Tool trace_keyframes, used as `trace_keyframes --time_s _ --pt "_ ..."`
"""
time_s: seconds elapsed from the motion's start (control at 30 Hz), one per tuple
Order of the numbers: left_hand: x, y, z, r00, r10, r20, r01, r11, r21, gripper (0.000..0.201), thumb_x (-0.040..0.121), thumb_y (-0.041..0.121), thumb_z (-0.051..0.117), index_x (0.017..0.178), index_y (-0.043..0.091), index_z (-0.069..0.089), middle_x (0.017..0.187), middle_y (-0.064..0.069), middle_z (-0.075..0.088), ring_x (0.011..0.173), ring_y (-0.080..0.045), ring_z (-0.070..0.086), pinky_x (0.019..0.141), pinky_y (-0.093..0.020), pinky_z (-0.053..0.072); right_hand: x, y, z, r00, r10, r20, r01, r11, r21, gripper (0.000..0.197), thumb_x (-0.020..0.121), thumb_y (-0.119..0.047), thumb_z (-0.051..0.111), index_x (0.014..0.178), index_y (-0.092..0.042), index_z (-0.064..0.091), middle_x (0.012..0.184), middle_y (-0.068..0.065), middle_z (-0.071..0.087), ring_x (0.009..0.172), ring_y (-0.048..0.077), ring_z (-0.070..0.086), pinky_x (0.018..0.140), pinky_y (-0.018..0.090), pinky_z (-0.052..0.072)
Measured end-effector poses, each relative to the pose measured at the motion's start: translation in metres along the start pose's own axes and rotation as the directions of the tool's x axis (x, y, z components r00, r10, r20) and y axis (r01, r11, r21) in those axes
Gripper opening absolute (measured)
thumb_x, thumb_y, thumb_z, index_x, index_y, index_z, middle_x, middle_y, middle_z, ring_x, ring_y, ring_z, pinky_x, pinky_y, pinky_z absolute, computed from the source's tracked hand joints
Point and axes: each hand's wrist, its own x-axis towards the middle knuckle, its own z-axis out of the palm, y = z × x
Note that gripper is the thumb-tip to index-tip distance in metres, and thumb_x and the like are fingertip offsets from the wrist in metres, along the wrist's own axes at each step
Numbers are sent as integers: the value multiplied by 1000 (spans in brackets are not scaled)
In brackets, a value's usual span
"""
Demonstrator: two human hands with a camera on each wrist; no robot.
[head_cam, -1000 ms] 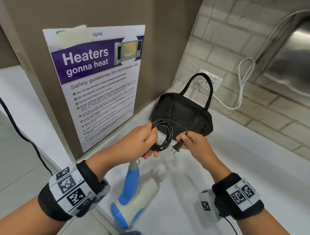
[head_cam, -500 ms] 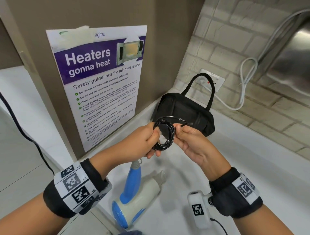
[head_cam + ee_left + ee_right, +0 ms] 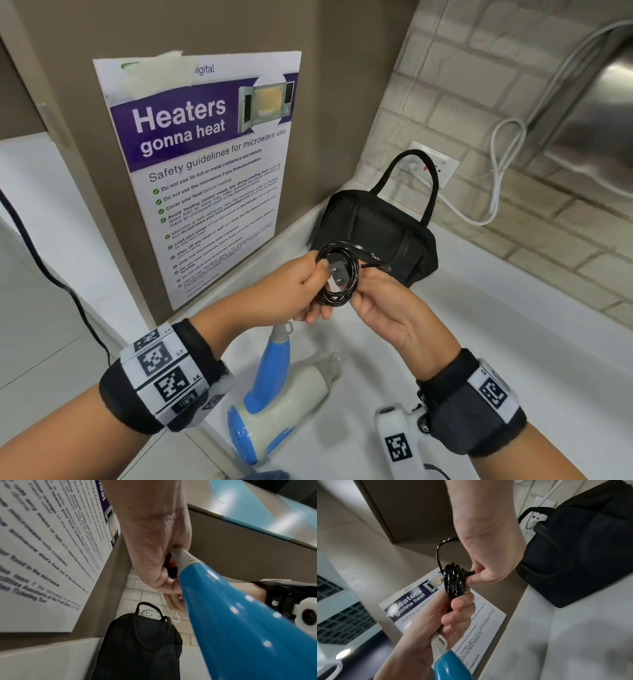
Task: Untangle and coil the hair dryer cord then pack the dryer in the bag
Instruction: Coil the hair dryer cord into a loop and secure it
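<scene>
The black cord (image 3: 337, 274) is wound into a small coil (image 3: 454, 581), held up over the counter. My left hand (image 3: 301, 286) grips the coil's left side. My right hand (image 3: 368, 294) pinches the cord end behind the coil (image 3: 477, 574), and the plug (image 3: 337, 270) pokes through the coil's middle. The blue and white hair dryer (image 3: 274, 397) lies on the counter below my hands, its blue handle (image 3: 231, 615) close under my left wrist. The black bag (image 3: 376, 233) with a loop handle stands behind, in the corner.
A microwave safety poster (image 3: 205, 164) hangs on the brown wall to the left. A wall socket (image 3: 435, 161) with a white cable (image 3: 496, 171) sits behind the bag on the tiled wall. White counter (image 3: 513, 342) stretches to the right.
My right hand brought the plug end up to the coil and passed it through the middle; the plug now sticks out on the near side. The left hand kept hold of the coil.
</scene>
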Motion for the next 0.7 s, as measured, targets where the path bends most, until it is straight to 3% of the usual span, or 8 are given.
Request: trace_keyframes --time_s 0.1,0.23,0.33,0.4,0.47,0.57,0.63,0.7 --pt "4 -2 -3 1000 16 6 -16 999 30 28 102 28 25 92 8 41 60 -3 62 45 -17 49 43 -23 39 -3 3 4 997 72 33 -70 997 -45 15 91 4 50 101 6 61 80 15 68 73 17 69 65 20 56" --pt "9 -2 -6 1000 1 -21 2 991 135 25 102 28 25 87 14 40 62 -3 62 44 -14 50 44 -23 40 -4 -1 1 990 139 18 -137 987 -84 23 88 -11 58 109 -4 66 85 6 70 80 14 66 79 25 52" --pt "12 -2 -7 999 3 -33 4 977 215 24 101 28 25 86 18 40 64 -4 63 45 -14 52 46 -26 42 -10 -13 4 982 168 83 -165 986 -38 31 84 -20 50 108 -10 67 88 1 70 89 14 62 90 32 41" --pt "15 -1 -6 1000 1 -29 7 969 245 26 101 27 24 94 10 42 67 -8 65 48 -17 56 49 -30 46 -16 -20 8 976 160 146 -153 986 -62 31 86 -27 51 108 -10 63 81 0 64 87 15 58 88 33 41" --pt "18 -2 -3 999 -3 -34 10 974 226 30 101 27 25 99 2 41 73 -13 67 55 -22 64 55 -32 54 -20 -21 14 985 84 153 -42 965 -260 21 89 -23 57 101 -7 61 75 4 59 76 16 57 77 26 47" --pt "21 -5 -2 998 -4 -58 12 990 141 29 101 26 27 100 1 41 90 -14 68 71 -24 73 74 -37 60 -26 -15 17 988 -107 114 156 643 -750 17 92 -7 54 108 -13 58 95 1 64 78 10 60 61 17 45" --pt "22 -9 -5 998 -3 -67 7 998 58 27 102 25 27 100 2 41 95 -12 68 77 -24 74 80 -38 59 -29 -15 12 980 -159 120 179 439 -880 41 93 -8 52 130 -22 45 127 -6 52 109 11 58 80 23 49" --pt "22 -12 -8 997 -20 -70 18 999 -37 27 102 24 26 99 3 41 96 -15 71 80 -25 74 84 -37 57 -37 -18 6 978 -137 155 191 304 -933 52 95 -12 49 142 -23 32 138 -2 45 119 15 55 98 35 48"
